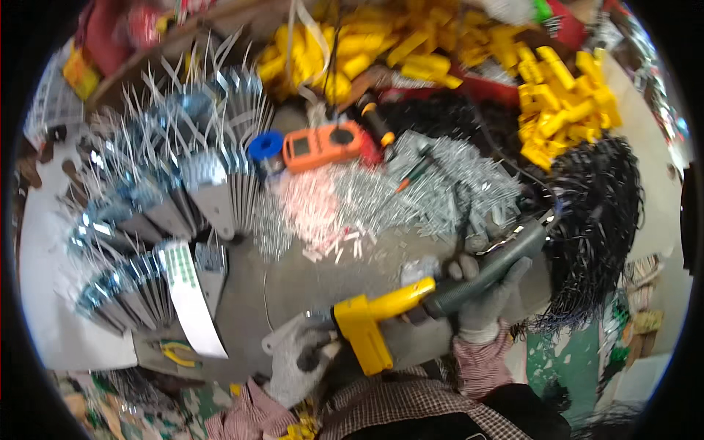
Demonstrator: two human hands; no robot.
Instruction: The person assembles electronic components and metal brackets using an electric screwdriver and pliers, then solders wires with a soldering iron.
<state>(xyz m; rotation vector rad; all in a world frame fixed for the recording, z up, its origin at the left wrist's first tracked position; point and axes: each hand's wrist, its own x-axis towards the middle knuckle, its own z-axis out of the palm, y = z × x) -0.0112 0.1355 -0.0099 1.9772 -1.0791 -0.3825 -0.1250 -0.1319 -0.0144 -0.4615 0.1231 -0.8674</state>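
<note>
1. My left hand (pixel 301 361), seven o'clock, grasps a grey metal plate (pixel 278 339).
2. My right hand (pixel 490 306), four o'clock, is wrapped around a dark grey tool (pixel 493 265).
3. The yellow housing (pixel 364 336) sits between them, six o'clock.

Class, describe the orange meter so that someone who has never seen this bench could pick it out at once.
Start at the big heap of yellow parts along the picture's top. Just below its left half, right of the blue spool and above the pink tubes, lies the orange meter. Unlike its neighbours, it has a screen and a round black dial.
</note>
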